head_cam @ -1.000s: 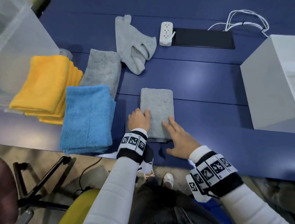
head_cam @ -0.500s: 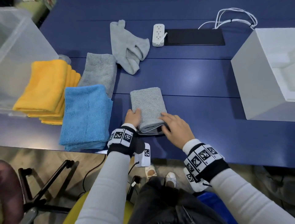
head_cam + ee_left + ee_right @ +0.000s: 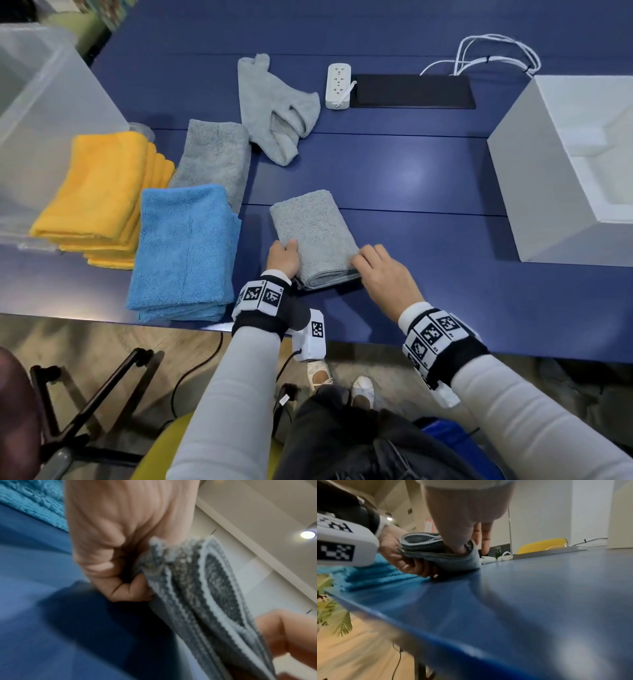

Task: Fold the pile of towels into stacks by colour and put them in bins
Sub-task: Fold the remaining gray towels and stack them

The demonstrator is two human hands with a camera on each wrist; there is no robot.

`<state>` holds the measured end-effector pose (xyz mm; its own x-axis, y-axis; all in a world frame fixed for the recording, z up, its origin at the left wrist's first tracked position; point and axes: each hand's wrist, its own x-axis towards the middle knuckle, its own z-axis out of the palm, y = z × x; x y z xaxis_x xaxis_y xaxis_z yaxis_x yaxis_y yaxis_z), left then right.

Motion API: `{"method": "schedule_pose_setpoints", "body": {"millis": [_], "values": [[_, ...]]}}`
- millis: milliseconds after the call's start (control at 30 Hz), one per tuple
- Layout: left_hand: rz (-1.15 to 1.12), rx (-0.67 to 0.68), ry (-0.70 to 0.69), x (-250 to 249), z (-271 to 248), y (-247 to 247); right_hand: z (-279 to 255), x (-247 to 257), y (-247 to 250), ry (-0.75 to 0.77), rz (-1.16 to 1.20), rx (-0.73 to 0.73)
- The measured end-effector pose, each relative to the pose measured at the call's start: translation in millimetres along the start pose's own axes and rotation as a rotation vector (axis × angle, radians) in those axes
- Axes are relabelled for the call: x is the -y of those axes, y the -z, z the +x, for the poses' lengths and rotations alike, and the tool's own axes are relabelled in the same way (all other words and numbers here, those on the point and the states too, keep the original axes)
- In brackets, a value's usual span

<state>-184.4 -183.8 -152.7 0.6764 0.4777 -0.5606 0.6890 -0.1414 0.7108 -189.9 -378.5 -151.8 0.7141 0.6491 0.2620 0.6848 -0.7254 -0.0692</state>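
Folded grey towel (image 3: pixel 315 236), near end seemingly lifted, beside blue stack (image 3: pixel 185 246).

No readable text shows, only coded marker squares on wristbands (image 3: pixel 261 296).

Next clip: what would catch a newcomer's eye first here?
Both hands, the left hand and the right hand, grip the near end of a folded grey towel at the blue table's front edge. To the left lie bright stacks of yellow towels and blue towels.

White sleeves (image 3: pixel 219 404), black wristbands (image 3: pixel 260 317) bearing checkered markers, seemingly.
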Motion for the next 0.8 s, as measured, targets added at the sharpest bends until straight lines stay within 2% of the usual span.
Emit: {"method": "schedule_pose_setpoints", "body": {"millis": [67, 167, 300, 433, 533, 600, 733, 800], "values": [[0.048, -0.025, -0.094, 1.0, -6.2, 1.7, -8.0, -3.8, -5.8, -0.003, 0.008, 0.100], [0.019, -0.015, -0.209, 7.2, -14.2, 2.9, -11.9, -9.5, -3.7, 0.006, 0.152, 0.108], [-0.164, 0.087, -0.198, 11.8, -16.0, 8.1, 3.8, -3.9, 4.4, -0.061, 0.272, 0.075], [-0.173, 0.077, -0.192, 16.7, -13.3, 7.4, 16.2, 11.3, -8.3, 0.004, 0.205, 0.198], [-0.181, 0.053, -0.226, 17.0, -15.0, 3.9, 17.2, 13.3, -9.6, -0.041, 0.236, 0.246], [-0.214, 0.069, -0.232, 14.5, -21.1, 1.5, 18.4, 10.7, -8.5, -0.187, 0.414, 0.261], [-0.239, 0.154, -0.269, 9.3, -32.1, 1.6, 35.1, 1.4, -4.9, -0.688, 0.867, 0.180], [-0.279, 0.183, -0.297, -0.4, -32.2, 6.9, 52.5, -0.9, 3.3, -0.866, 1.037, 0.228]]}}
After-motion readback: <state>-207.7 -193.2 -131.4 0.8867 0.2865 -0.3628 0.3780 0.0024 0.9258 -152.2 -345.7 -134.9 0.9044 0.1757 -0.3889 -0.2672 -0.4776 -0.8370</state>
